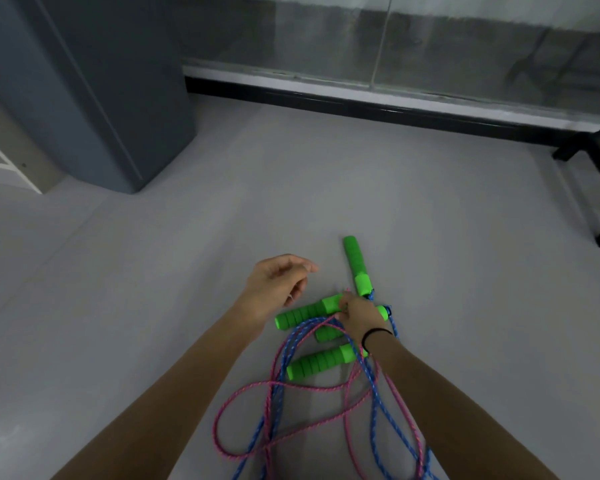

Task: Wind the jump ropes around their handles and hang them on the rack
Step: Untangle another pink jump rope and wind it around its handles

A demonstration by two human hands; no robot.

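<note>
Right grip on tangled pink-blue ropes

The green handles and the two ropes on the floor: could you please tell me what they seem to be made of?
The green handles are probably soft foam: matte, without gloss, with ribbed, cushion-like segments. The pink rope and blue rope look like braided fabric cord: a flecked woven pattern shows, and both lie in limp loops. The fibre itself cannot be told.

Ribbed foam handles; braided cord ropes; smooth matt floor
</note>
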